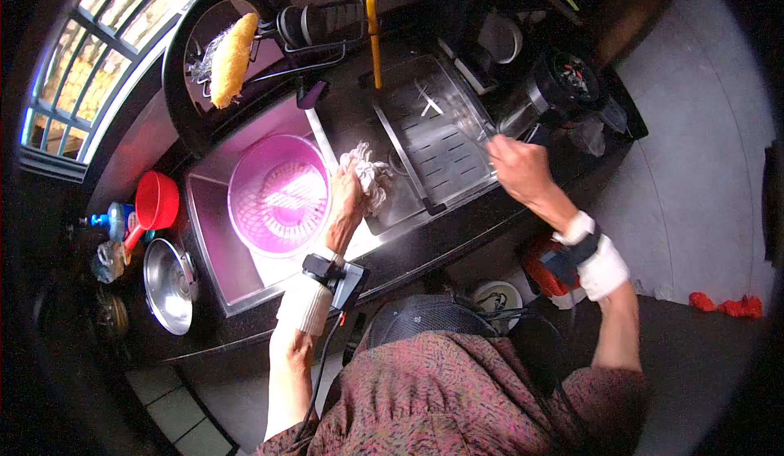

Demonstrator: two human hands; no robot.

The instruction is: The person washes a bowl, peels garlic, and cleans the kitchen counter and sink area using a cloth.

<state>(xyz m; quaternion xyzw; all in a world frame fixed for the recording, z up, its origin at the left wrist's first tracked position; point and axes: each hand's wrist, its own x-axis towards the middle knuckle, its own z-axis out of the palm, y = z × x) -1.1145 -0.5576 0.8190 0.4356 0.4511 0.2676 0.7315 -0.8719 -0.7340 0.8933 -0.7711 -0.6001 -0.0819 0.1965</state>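
A crumpled whitish cloth [372, 177] is in my left hand [346, 196], above the divider between the two basins of a steel sink [245, 300]. Just left of that hand, a pink plastic basket [278, 202] with a slotted bottom sits in the left basin. My right hand [519, 165] is at the right rim of the slotted metal draining tray [444, 150]. Its fingers are curled together, and blur hides whether the thin shiny thing by the fingertips is held. Pale strips [430, 102] lie on the tray.
At the left stand a red plastic dipper [157, 202], a bottle [119, 220] and a shiny metal bowl or lid [168, 287]. A yellow loofah-like sponge [234, 61] hangs behind the sink, near a yellow upright tube [373, 39]. A dark container [572, 79] holds scraps on the right.
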